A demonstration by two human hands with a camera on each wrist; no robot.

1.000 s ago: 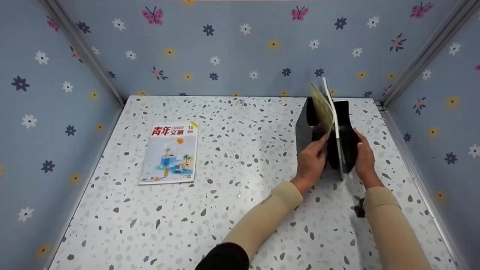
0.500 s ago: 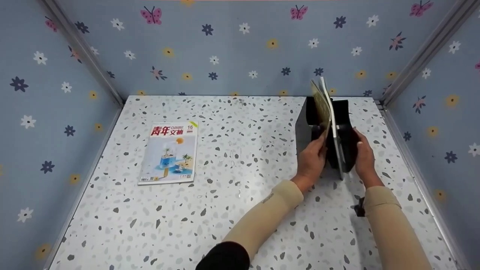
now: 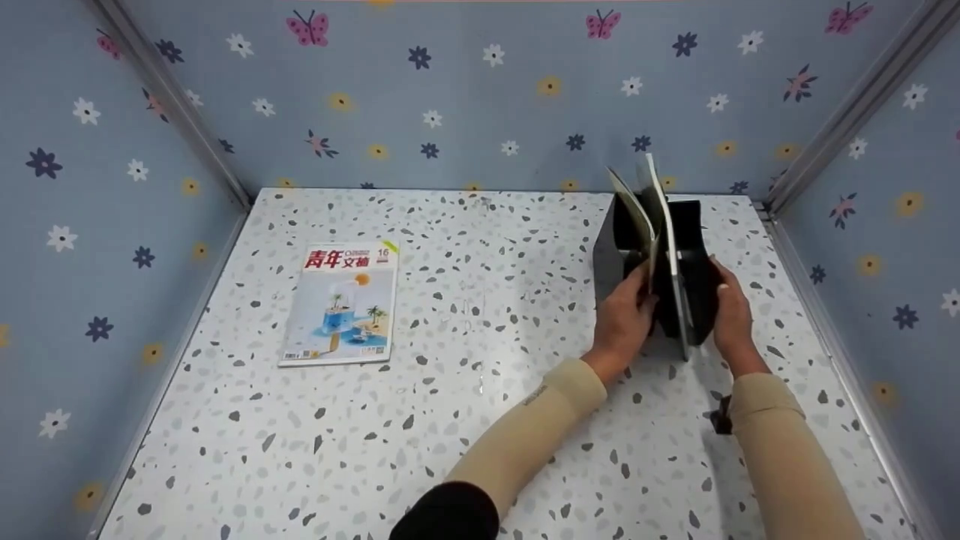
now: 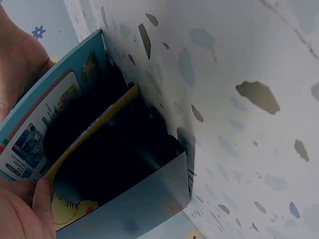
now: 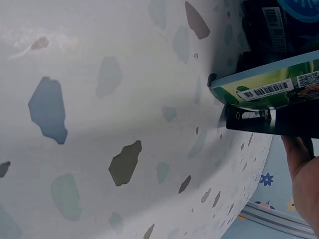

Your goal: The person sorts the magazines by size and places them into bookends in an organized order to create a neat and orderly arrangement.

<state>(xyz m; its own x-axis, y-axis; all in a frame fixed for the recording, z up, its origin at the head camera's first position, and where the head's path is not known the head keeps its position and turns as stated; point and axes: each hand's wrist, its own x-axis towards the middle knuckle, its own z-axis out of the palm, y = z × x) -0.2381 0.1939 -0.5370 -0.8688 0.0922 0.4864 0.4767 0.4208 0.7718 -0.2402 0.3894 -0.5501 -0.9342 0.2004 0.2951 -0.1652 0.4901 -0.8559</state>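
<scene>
Toward the right of the head view stands a black file holder (image 3: 609, 262), with two thin books upright in it. My left hand (image 3: 624, 321) pinches the near edge of a thin yellowish book (image 3: 636, 214), which leans left. In the left wrist view, thumb and finger meet at that yellow book's edge (image 4: 102, 121). Just right of it is a larger book (image 3: 667, 225) with a teal border and a barcode (image 5: 264, 90). My right hand (image 3: 733, 319) rests against the holder's right outer side, its fingertips partly hidden.
A magazine (image 3: 341, 307) with red title characters lies flat on the left of the speckled white table (image 3: 465, 420). Flower-patterned walls (image 3: 495, 97) enclose the table at the back and sides. A small black object (image 3: 721, 416) shows beside the right sleeve.
The yellowish book's top has swung left, away from the larger book, widening the gap between them. My left hand keeps its pinch; the right hand stays at the holder's side.
</scene>
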